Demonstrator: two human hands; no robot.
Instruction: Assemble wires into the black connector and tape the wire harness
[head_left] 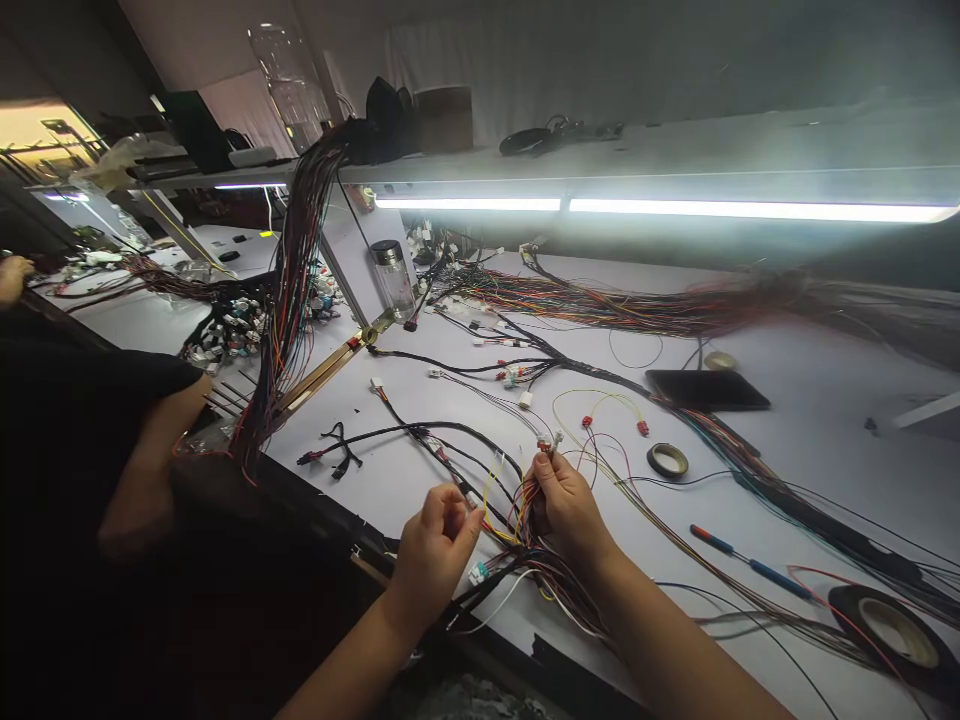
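My right hand is closed around wires of a harness, with small white and reddish connectors sticking up above the thumb. To its left, my left hand is closed in a pinch at a thin yellow wire that rises from its fingertips. Below the hands, the harness's wire bundle spreads over the table edge. A teal-and-white connector lies just right of my left wrist. Black-sleeved branches of wire run away to the left across the table.
On the right lie a phone, tape rolls and a blue screwdriver-like tool. A glass jar stands by the post. A thick wire bundle hangs at left, near another person's arm. A lit shelf spans the back.
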